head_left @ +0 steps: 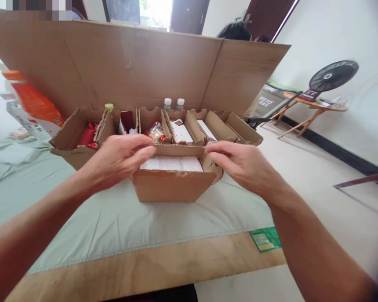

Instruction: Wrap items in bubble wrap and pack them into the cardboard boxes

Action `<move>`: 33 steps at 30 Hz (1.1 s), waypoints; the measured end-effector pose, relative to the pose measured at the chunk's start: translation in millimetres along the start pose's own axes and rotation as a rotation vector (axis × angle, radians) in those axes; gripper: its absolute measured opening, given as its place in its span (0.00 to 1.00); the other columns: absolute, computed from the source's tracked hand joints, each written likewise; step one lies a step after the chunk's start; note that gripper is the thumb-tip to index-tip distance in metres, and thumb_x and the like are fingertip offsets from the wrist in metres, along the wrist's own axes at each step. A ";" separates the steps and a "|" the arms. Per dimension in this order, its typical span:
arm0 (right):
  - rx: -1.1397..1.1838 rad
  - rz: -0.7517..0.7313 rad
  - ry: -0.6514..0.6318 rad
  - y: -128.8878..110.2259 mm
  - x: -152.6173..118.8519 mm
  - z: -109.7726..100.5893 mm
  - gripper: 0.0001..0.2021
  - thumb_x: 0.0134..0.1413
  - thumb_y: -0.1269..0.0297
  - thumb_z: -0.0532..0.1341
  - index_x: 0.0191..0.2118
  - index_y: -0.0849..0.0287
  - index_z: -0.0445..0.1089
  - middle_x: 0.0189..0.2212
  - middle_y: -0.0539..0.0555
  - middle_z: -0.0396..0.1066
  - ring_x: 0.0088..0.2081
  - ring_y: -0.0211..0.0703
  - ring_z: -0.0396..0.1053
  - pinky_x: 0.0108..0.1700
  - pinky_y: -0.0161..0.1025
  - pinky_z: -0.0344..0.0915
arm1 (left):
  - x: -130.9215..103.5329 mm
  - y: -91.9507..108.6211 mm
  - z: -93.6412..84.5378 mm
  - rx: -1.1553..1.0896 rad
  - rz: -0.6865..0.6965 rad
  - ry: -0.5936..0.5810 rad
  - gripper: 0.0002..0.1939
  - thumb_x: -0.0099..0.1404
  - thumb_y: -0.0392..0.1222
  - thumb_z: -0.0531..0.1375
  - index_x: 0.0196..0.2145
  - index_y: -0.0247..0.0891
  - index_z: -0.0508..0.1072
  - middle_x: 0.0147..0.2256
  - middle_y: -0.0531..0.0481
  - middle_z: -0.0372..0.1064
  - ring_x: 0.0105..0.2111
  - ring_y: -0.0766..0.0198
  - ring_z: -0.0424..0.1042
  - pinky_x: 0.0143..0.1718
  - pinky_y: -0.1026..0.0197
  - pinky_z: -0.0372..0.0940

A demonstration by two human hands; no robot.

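A small open cardboard box (173, 184) stands on the pale green cloth, with a white bubble-wrapped item (173, 163) inside. At its back left corner is my left hand (126, 157), thumb and fingers apart around the rim area, nothing visible between them. My right hand (236, 161) is at the back right corner, its fingers bent toward the rim; whether they pinch the cardboard cannot be made out. Behind the box runs a row of cardboard compartments holding a red packet (88, 135), a clear-and-red snack bag (156, 131) and a white box (180, 131).
A tall cardboard panel (145, 67) rises behind the row. An orange bottle (38, 102) leans at the left. Two white-capped bottles (167, 102) stand behind the compartments. A fan (330, 77) sits on a wooden stand at the right. A person's dark hair (234, 31) shows beyond the panel.
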State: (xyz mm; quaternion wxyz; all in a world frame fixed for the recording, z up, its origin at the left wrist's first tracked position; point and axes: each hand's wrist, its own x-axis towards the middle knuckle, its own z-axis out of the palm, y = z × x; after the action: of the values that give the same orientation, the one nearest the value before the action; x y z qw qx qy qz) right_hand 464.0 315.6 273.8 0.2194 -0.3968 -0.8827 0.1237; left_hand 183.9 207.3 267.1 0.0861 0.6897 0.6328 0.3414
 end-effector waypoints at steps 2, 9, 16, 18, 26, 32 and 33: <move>0.108 0.100 0.197 16.8 -36.6 3.4 0.14 0.61 0.54 0.61 0.46 0.54 0.78 0.44 0.54 0.80 0.41 0.48 0.76 0.43 0.42 0.70 | -41.3 -12.3 3.3 -0.050 -0.091 0.221 0.13 0.71 0.50 0.56 0.44 0.43 0.78 0.42 0.52 0.78 0.42 0.60 0.75 0.46 0.60 0.67; 0.509 0.264 0.103 62.5 -70.4 92.3 0.48 0.50 0.37 0.66 0.70 0.56 0.53 0.67 0.66 0.60 0.60 0.58 0.67 0.61 0.58 0.65 | -80.4 -67.0 89.8 -0.358 -0.301 0.199 0.43 0.61 0.64 0.63 0.67 0.39 0.60 0.64 0.36 0.64 0.64 0.42 0.64 0.66 0.40 0.57; 0.750 0.223 0.264 25.0 -61.4 134.4 0.38 0.60 0.40 0.60 0.69 0.57 0.57 0.62 0.64 0.67 0.64 0.57 0.63 0.68 0.56 0.56 | -63.5 -56.5 120.1 -0.562 -0.261 0.247 0.48 0.65 0.67 0.58 0.73 0.41 0.47 0.72 0.36 0.49 0.71 0.45 0.52 0.70 0.45 0.49; 0.753 0.234 0.293 7.6 -85.4 134.4 0.38 0.61 0.42 0.59 0.71 0.55 0.54 0.64 0.63 0.65 0.66 0.58 0.61 0.68 0.59 0.56 | -92.7 -51.4 115.2 -0.540 -0.232 0.248 0.48 0.65 0.66 0.59 0.73 0.44 0.46 0.72 0.40 0.50 0.71 0.44 0.51 0.70 0.43 0.50; 0.719 0.064 0.203 -84.8 -112.7 124.2 0.38 0.63 0.48 0.59 0.74 0.50 0.47 0.70 0.58 0.56 0.69 0.58 0.57 0.69 0.57 0.58 | -197.8 -44.2 36.8 -0.148 -0.320 0.429 0.39 0.66 0.60 0.57 0.71 0.51 0.55 0.67 0.50 0.62 0.70 0.40 0.51 0.73 0.42 0.46; 0.631 0.080 0.441 -67.9 -59.0 87.2 0.32 0.67 0.45 0.52 0.69 0.57 0.56 0.57 0.63 0.72 0.58 0.58 0.70 0.59 0.54 0.68 | -88.1 -8.1 7.1 -0.365 -0.115 0.448 0.44 0.65 0.68 0.56 0.69 0.38 0.56 0.59 0.38 0.70 0.59 0.45 0.70 0.62 0.45 0.65; 0.581 0.075 0.482 -60.1 -69.1 85.3 0.31 0.68 0.46 0.50 0.69 0.58 0.56 0.56 0.64 0.73 0.57 0.58 0.71 0.58 0.55 0.68 | -83.7 -0.2 11.2 -0.395 -0.070 0.425 0.46 0.65 0.70 0.56 0.70 0.39 0.54 0.61 0.37 0.68 0.60 0.45 0.69 0.61 0.47 0.66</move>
State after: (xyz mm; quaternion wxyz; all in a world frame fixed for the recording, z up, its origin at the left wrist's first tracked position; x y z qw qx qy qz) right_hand 424.5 220.3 203.0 0.5194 -0.3676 -0.7188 0.2800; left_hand 193.1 132.8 228.2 0.0960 0.5505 0.5812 0.5915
